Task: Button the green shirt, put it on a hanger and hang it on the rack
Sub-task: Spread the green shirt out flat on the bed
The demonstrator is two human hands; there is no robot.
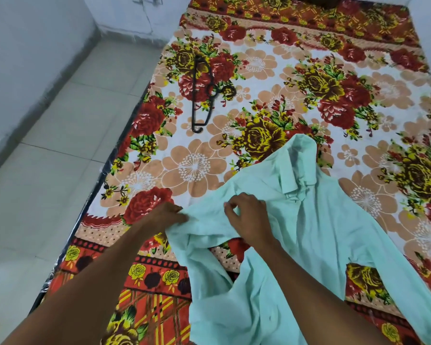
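Head view
Bed: a bed (271, 78) covered with a flowered sheet in red, yellow, peach and white fills most of the frame; its left edge runs diagonally beside the floor.
Green shirt: the pale green shirt (309, 245) lies crumpled on the near part of the bed, right of centre, its collar (297, 180) pointing away from the person and standing up in a peak.
Shirt front: the opening below the collar looks unfastened, and the cloth is loosely bunched, so I cannot tell how many buttons are closed.
Sleeve: one sleeve trails toward the lower right corner across the sheet.
Left hand: the left hand (169, 216) pinches the shirt's left edge, fingers clenched on a fold of cloth just above the sheet.
Right hand: the right hand (246, 212) rests on the shirt near its middle, below the collar, fingers curled and gripping the fabric.
Hands together: the two are near each other, with a stretch of shirt between them.
Hanger: a dark hanger (202, 93) lies flat on the bed farther away, to the upper left, well apart from the shirt and both hands.
Floor: pale tiled floor (47, 158) lies left of the bed, meeting a light wall (23, 46).
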